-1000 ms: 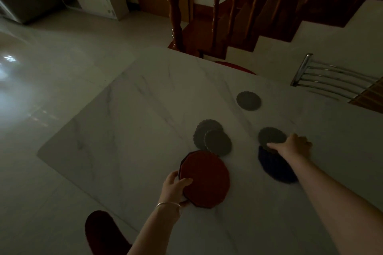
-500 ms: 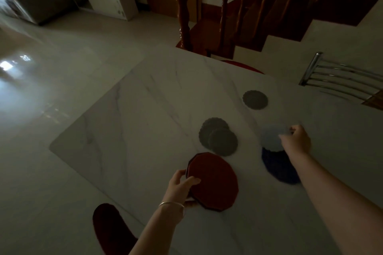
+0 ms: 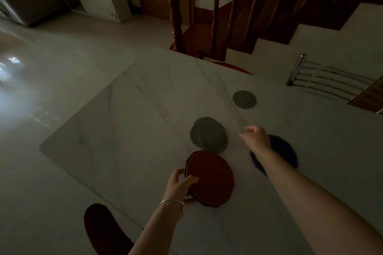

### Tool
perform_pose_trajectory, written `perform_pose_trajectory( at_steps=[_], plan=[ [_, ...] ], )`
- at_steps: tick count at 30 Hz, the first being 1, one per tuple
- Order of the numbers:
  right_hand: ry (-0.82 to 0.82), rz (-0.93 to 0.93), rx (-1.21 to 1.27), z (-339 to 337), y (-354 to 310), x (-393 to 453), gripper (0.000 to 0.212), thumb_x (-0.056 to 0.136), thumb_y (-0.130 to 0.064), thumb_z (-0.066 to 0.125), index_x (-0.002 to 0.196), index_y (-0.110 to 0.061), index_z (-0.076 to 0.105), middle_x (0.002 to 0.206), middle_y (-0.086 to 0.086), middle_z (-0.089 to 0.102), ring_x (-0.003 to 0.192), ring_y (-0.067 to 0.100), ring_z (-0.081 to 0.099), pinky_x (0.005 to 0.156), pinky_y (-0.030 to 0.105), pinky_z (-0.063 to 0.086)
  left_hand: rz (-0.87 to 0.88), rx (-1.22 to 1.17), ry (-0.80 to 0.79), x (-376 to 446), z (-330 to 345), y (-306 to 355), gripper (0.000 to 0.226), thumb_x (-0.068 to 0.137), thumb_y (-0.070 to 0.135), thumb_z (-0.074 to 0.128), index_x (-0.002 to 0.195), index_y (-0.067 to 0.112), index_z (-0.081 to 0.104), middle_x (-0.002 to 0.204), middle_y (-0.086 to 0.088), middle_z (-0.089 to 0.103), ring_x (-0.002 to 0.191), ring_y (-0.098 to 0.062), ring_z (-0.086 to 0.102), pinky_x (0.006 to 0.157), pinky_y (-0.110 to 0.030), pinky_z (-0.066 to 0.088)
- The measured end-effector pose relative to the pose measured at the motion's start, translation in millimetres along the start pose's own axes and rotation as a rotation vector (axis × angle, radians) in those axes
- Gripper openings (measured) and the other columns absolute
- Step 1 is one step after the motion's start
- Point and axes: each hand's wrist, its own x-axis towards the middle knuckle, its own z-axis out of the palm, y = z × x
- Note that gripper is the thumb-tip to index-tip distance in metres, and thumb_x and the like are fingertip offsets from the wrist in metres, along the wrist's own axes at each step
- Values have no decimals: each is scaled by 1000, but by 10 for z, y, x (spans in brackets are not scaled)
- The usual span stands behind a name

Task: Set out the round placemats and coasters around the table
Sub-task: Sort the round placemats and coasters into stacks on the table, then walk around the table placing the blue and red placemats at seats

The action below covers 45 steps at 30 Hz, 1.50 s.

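Observation:
My left hand (image 3: 182, 184) grips the near-left edge of a stack of dark red round placemats (image 3: 213, 178) lying on the white marble table (image 3: 134, 130). Just beyond it is a pile of overlapping grey scalloped coasters (image 3: 209, 134). My right hand (image 3: 256, 136) hovers to the right of that pile, fingers loosely apart and pointing left, with nothing in them. A dark blue placemat (image 3: 286, 151) lies under my right wrist, partly hidden by the forearm. A single grey coaster (image 3: 244, 99) sits farther back.
A chrome chair back (image 3: 323, 78) stands at the table's far right, and a red seat (image 3: 234, 67) shows past the far edge. A dark red stool (image 3: 103, 232) is near the left corner. Wooden stair balusters (image 3: 176, 6) rise beyond the table.
My right hand lifted a grey coaster off the blue placemat, carried it left, and no longer holds it; the grey pile looks larger. My left hand kept its hold on the red placemats.

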Motion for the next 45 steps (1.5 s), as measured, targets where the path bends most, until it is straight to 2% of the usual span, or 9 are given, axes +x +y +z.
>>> perform_pose_trajectory(
  at_steps=[4, 8, 13, 16, 21, 25, 29, 37, 45],
  plan=[
    [206, 124, -547, -404, 377, 6, 63, 75, -42, 72, 128, -16, 49, 132, 16, 49, 121, 37, 47, 91, 44, 46, 10, 8, -7, 26, 29, 5, 35, 84, 4, 61, 118, 12, 52, 99, -15, 66, 81, -31, 64, 67, -43, 56],
    [139, 345, -566, -628, 638, -2, 108, 54, -53, 85, 139, -12, 33, 144, 19, 31, 132, 39, 32, 100, 49, 37, 5, 14, -1, 59, 72, 10, 36, 85, 4, 61, 118, 13, 51, 108, -18, 64, 88, -33, 63, 76, -49, 54],
    [105, 411, -515, -656, 737, 16, 127, 45, -56, 87, 142, -6, 23, 144, 23, 32, 133, 38, 34, 101, 43, 40, 7, 26, -7, 76, 135, 21, 35, 85, 4, 61, 116, 16, 51, 107, -16, 64, 86, -33, 64, 72, -48, 55],
    [171, 382, -496, -659, 785, -18, 115, 46, -53, 88, 133, 0, 35, 137, 23, 43, 128, 36, 41, 95, 38, 43, 12, 28, -2, 81, 173, 22, 36, 84, 4, 62, 116, 16, 52, 107, -17, 65, 87, -33, 63, 79, -53, 54],
    [246, 202, -94, -734, 786, -105, 58, 70, -20, 79, 118, -3, 50, 123, 23, 54, 103, 37, 58, 74, 34, 45, 9, 10, -10, 60, 170, 30, 23, 83, 15, 67, 103, 19, 57, 101, -9, 66, 83, -28, 66, 55, -35, 57],
    [227, 62, 264, -824, 571, -259, 27, 83, -7, 61, 107, -15, 51, 103, 8, 58, 84, 25, 57, 71, 36, 51, -35, -1, -10, 40, 157, 59, 18, 81, 25, 67, 97, 20, 61, 104, -7, 63, 88, -30, 65, 69, -42, 59],
    [49, -6, 532, -817, 289, -546, 27, 86, -5, 60, 105, -21, 50, 91, -3, 57, 76, 13, 58, 55, 26, 45, -67, -21, -12, 11, 150, 106, 13, 80, 28, 68, 90, 23, 62, 101, -8, 62, 87, -30, 64, 71, -44, 58],
    [-368, 178, 727, -191, 241, -1025, 24, 84, -5, 63, 91, -27, 57, 91, 3, 67, 80, 24, 62, 62, 30, 49, -100, -52, -11, -7, 147, 142, 21, 79, 33, 68, 96, 23, 61, 101, -9, 63, 87, -28, 64, 65, -40, 58],
    [-138, -37, 197, 203, 494, -990, 30, 80, -13, 71, 107, -13, 57, 110, 13, 63, 94, 25, 61, 82, 40, 52, -10, 2, -58, -8, 143, 99, 21, 82, 8, 62, 102, 16, 59, 96, -9, 62, 76, -27, 65, 53, -33, 56]
  ],
)
